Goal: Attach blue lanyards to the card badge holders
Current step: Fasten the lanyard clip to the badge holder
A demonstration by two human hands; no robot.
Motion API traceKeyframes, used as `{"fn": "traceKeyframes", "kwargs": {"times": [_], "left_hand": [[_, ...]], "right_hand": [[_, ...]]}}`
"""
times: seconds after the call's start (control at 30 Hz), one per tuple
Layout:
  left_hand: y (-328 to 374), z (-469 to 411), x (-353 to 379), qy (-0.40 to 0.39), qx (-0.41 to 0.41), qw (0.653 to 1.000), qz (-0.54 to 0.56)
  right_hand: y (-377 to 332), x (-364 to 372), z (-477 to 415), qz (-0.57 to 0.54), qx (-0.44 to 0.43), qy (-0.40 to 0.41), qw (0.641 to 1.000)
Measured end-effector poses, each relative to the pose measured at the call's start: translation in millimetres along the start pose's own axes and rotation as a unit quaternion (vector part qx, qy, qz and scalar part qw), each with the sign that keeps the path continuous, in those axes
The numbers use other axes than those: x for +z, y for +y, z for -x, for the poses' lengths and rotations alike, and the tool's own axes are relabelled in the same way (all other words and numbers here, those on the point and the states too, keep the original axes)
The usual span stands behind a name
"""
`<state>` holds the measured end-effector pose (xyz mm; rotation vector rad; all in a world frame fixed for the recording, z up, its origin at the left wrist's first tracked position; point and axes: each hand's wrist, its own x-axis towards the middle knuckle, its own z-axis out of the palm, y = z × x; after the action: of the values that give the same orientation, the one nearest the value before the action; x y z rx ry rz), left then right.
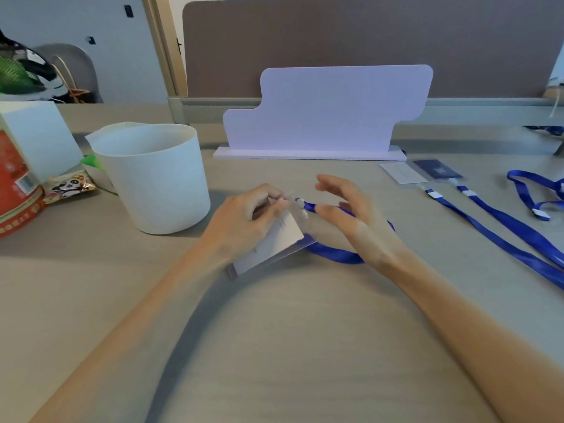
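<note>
Gripping, in the curled fingers of the left hand (pixel 244 218), a clear, soft-plastic rectangular badge holder (pixel 271 244) with a plain white card inside, tilted, near the middle of the pale grey-beige wood-grain table (pixel 274 346); holding the right hand (pixel 351 215) open just right of it, fingers spread and relaxed, grasping nothing, hovering over a glossy blue ribbon lanyard (pixel 335 254); seeing that lanyard looping flat on the table under the right palm and reaching the holder's far edge at a small pale clip (pixel 300 203), too blurred for telling whether fastened; finding at the left a smooth white round tub (pixel 152 178), slightly tapering, showing only bare white inner wall from this angle; noting further left a red cylindrical tin (pixel 15 193) carrying pale printed characters, too blurred for reading, with a crinkled foil snack packet (pixel 68 186) bearing a cartoon panda beside it; noting at the far middle a flat matte white stepped board (pixel 329 111) on a base strip, standing before a brown fabric partition (pixel 366 41); finding at the far right two more clear holders lying flat side by side, one enclosing a white card (pixel 403 173), one a dark navy card (pixel 436 169), each meeting a long blue strap (pixel 503 236) running towards the near right; making out a pale mark on the navy card, too small for reading.
</note>
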<state>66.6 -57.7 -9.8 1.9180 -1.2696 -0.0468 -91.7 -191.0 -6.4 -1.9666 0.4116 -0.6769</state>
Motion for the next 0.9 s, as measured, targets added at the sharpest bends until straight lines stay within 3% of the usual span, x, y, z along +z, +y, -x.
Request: {"fn": "traceKeyframes", "kwargs": {"times": [0.13,0.37,0.77,0.9], "left_hand": [[-4,1,-7,-0.01,0.031,0.995,-0.098],[-3,0,-9,0.005,0.078,0.996,-0.043],[-8,-1,-11,-0.008,0.07,0.995,-0.077],[-12,0,-11,-0.059,0.034,0.992,-0.106]], "right_hand": [[2,0,-1,0.044,0.009,-0.064,0.997],[-6,3,2,-0.003,-0.007,-0.164,0.986],[-5,-1,3,-0.068,0.062,-0.158,0.983],[-4,-1,3,-0.071,0.072,-0.169,0.98]]}}
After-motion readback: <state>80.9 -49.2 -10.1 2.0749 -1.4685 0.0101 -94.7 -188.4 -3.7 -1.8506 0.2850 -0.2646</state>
